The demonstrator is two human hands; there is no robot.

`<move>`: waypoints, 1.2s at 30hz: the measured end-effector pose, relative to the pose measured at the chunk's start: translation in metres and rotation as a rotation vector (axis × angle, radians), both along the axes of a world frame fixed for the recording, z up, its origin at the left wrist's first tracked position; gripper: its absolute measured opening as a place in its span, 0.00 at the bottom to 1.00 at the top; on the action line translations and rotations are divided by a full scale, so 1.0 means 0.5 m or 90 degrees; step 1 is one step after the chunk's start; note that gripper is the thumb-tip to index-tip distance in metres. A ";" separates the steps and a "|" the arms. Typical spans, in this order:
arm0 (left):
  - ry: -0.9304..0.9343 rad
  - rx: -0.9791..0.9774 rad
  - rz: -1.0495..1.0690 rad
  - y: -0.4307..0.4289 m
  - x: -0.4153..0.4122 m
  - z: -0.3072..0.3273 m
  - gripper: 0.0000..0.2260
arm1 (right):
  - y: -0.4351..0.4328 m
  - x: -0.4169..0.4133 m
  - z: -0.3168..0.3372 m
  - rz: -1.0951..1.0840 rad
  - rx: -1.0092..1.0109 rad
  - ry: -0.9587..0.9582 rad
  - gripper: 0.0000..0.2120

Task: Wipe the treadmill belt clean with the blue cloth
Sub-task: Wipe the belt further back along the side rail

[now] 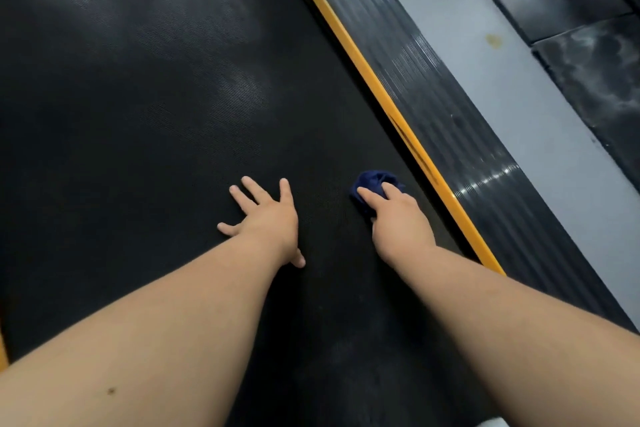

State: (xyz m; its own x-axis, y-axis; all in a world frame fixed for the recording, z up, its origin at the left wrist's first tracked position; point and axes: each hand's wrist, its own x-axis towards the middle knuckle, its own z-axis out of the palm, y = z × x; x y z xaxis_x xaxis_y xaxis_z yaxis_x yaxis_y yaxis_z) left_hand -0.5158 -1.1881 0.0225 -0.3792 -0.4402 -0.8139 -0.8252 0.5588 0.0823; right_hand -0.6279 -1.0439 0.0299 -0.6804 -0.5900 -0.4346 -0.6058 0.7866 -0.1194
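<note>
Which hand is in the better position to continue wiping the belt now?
The right hand. It already presses the bunched blue cloth on the belt, near the yellow edge strip. The left hand lies flat with spread fingers, empty, probably as support.

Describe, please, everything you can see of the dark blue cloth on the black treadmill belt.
The dark blue cloth is a small, soft piece of fabric, bunched into a crumpled wad and not spread flat. It lies on the black textured treadmill belt, near the belt's right edge, close to the yellow side strip but apart from it. The right hand presses on it from above, fingers over its near part, so only its far part shows. The left hand does not touch it.
</note>
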 end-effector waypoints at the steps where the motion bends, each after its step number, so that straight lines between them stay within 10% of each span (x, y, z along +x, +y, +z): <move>1: 0.000 0.006 -0.001 -0.002 -0.004 0.000 0.63 | 0.000 -0.003 0.000 0.003 -0.003 0.007 0.30; 14: -0.011 0.028 -0.004 -0.007 -0.011 0.000 0.64 | -0.012 -0.011 0.032 0.044 0.052 -0.021 0.28; 36: -0.031 -0.107 -0.018 0.016 -0.002 0.006 0.64 | 0.098 -0.121 0.044 0.142 -0.224 -0.087 0.25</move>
